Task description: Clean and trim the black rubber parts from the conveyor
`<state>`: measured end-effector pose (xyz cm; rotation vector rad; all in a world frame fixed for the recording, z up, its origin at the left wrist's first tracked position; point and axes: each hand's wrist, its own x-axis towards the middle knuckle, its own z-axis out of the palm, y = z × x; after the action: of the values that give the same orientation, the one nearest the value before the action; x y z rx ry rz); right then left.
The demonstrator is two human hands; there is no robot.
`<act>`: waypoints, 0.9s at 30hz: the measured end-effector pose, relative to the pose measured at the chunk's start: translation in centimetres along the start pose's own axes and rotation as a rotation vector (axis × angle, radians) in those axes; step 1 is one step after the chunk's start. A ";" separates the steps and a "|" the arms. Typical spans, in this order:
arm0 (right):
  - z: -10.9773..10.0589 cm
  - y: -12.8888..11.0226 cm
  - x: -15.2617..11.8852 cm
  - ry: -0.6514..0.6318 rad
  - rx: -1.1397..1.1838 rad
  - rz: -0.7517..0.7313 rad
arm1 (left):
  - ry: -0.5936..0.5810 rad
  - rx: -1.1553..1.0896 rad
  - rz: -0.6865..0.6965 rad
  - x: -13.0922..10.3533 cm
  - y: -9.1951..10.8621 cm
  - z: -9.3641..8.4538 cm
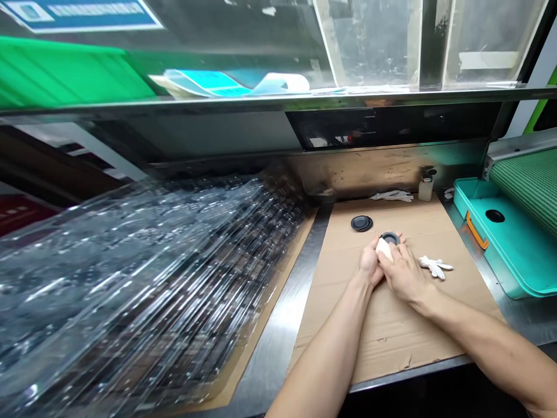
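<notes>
Over the cardboard sheet (348, 325), my left hand (371, 264) is closed around a dark round disc-like part (390, 237) with a raised rim. My right hand (404, 273) is pressed against it, its fingers closed on a white cloth (383, 248) that touches the part's near side. Just beyond my hands, a small pile of black round discs (361, 223) lies on the cardboard. A crumpled white glove (435, 267) rests right of my right hand.
Stacked clear plastic trays (174, 278) fill the left side. A teal bin (513, 249) with an orange latch holds a black disc (495, 216). At the back stand a small bottle (426, 187) and another white glove (391, 196). A metal shelf (261, 104) crosses above.
</notes>
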<state>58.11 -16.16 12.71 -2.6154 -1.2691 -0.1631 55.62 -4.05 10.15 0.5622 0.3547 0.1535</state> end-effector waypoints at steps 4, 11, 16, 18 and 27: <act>0.0 -0.2 0.0 -0.012 -0.041 0.101 | 0.033 0.024 0.032 0.2 -0.1 -0.2; 0.0 1.9 0.5 0.090 0.034 0.096 | 0.022 0.017 0.040 -0.1 -0.1 -0.4; 0.3 4.4 0.9 0.255 0.437 0.111 | -0.018 -0.014 0.045 0.0 -0.1 0.0; 0.3 4.1 0.7 0.181 0.523 0.104 | -0.028 -0.020 0.046 0.1 -0.2 0.0; -0.9 1.4 1.0 0.067 0.274 0.309 | -0.038 0.061 0.058 0.0 -1.2 -0.1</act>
<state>59.80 -16.47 13.54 -2.5019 -0.7884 -0.0203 55.64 -5.03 9.38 0.6351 0.3076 0.1879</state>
